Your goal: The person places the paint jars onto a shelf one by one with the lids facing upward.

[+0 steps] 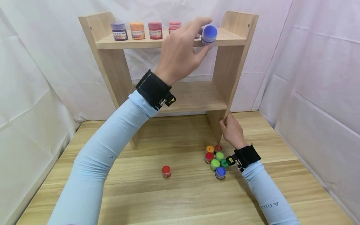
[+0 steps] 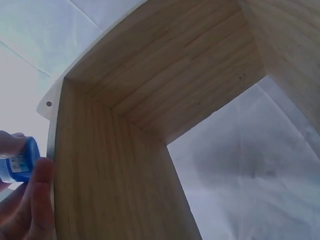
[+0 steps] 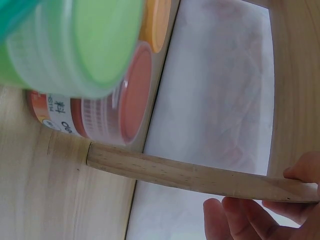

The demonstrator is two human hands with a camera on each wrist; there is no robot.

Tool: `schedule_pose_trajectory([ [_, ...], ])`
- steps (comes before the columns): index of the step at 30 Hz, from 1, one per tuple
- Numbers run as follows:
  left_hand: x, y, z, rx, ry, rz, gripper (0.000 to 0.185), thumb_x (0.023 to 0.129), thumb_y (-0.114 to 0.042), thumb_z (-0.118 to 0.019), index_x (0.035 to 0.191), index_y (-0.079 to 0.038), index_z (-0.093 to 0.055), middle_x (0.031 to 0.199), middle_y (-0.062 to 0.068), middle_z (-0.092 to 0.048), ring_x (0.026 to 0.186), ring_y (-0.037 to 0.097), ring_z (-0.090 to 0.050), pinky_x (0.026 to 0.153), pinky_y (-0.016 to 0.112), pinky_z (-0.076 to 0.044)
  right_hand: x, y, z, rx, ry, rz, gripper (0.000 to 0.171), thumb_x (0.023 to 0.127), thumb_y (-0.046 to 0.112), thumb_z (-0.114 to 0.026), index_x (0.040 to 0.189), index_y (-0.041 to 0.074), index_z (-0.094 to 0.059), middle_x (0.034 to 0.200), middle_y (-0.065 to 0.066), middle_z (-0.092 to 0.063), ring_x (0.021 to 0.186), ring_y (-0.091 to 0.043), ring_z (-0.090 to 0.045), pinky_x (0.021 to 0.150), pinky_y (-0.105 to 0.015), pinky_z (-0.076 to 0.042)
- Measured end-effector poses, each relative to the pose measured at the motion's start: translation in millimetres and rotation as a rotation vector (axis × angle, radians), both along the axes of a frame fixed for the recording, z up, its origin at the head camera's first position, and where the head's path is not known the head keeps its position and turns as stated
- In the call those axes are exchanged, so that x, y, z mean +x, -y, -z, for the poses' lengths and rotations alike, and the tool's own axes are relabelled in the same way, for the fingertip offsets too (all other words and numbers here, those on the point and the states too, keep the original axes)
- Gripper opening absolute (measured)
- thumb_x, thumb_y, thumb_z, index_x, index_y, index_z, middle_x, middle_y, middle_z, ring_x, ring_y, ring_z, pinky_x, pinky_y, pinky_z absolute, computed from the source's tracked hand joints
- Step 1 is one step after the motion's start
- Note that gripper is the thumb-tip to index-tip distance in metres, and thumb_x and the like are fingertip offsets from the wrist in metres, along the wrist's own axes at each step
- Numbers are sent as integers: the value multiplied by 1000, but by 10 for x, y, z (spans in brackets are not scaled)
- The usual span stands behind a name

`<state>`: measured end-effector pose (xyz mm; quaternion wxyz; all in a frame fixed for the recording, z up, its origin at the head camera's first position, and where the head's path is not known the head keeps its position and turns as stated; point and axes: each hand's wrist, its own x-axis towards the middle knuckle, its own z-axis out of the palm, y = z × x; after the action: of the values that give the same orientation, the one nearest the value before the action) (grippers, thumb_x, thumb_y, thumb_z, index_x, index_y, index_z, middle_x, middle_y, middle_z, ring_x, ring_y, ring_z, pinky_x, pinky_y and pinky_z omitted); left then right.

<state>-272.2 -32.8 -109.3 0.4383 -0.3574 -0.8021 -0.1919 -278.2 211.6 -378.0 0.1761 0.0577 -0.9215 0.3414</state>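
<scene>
White cloth hangs all around the wooden table I am working over, and a small wooden shelf unit stands at its back. My left hand is raised to the top shelf, thumb and fingers pinching a blue-lidded paint jar, which is tilted with its lid towards me, right at the shelf's front edge near the right upright. The left wrist view shows the same jar against my fingertips, beside the upright's edge. Four more jars stand in a row on that shelf: purple, orange, dark red and red. My right hand grips the front edge of the right upright low down, fingers curled around the board. Just beside that wrist, a cluster of jars sits on the table, with one red jar standing apart to the left.
</scene>
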Motion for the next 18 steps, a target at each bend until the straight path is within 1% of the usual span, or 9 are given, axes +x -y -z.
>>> schedule_pose_trajectory([
  [2,-4,-15,-34,-25,6,-35,49,101,-40,-62,144,-16,-56,128,2,-73,105,15,-71,66,24,-39,-5,-5,0,1,-7,4,54,107,26,-43,154,1,-36,145,-29,-55,118,-48,-66,85,-63,-57],
  [4,-10,-26,-60,-43,9,-52,47,102,-40,-61,142,-17,-56,130,1,-73,104,17,-72,64,24,-35,-10,-9,2,3,-14,4,53,107,26,-43,154,0,-36,144,-30,-55,117,-49,-67,84,-63,-57],
  [6,-10,-32,-78,-63,11,-66,44,103,-40,-60,140,-17,-56,132,1,-72,105,17,-72,64,23,-35,-11,-9,4,1,-13,2,54,107,26,-42,154,0,-36,145,-30,-54,117,-49,-66,84,-63,-57],
  [9,-1,-41,-97,-97,27,-90,42,104,-41,-57,139,-18,-56,136,0,-70,106,17,-71,66,24,-38,-10,-10,10,3,-8,2,54,107,26,-42,153,0,-36,144,-30,-55,118,-49,-66,84,-63,-57],
  [12,6,-55,-119,-123,32,-116,42,104,-42,-55,139,-18,-55,136,-1,-69,96,17,-68,66,24,-37,-10,-6,9,1,-2,1,54,107,26,-42,154,-1,-35,144,-30,-54,119,-49,-66,85,-63,-57],
  [14,3,-70,-138,-131,29,-131,43,105,-42,-54,140,-18,-55,136,0,-69,87,17,-64,66,24,-34,-12,-4,4,-3,-1,-2,54,107,26,-42,154,-1,-35,145,-30,-54,119,-49,-65,84,-64,-57],
  [16,-4,-91,-154,-138,30,-149,44,105,-41,-52,142,-17,-56,135,1,-68,83,18,-60,65,25,-32,-16,-2,2,-5,-5,-5,55,107,26,-42,155,0,-34,145,-30,-53,119,-50,-65,84,-64,-57],
  [18,-7,-113,-175,-148,39,-172,46,105,-41,-51,144,-16,-56,137,2,-65,86,19,-63,66,24,-34,-20,-1,5,-9,-6,-11,55,108,26,-42,155,0,-34,146,-30,-53,119,-50,-66,83,-63,-57],
])
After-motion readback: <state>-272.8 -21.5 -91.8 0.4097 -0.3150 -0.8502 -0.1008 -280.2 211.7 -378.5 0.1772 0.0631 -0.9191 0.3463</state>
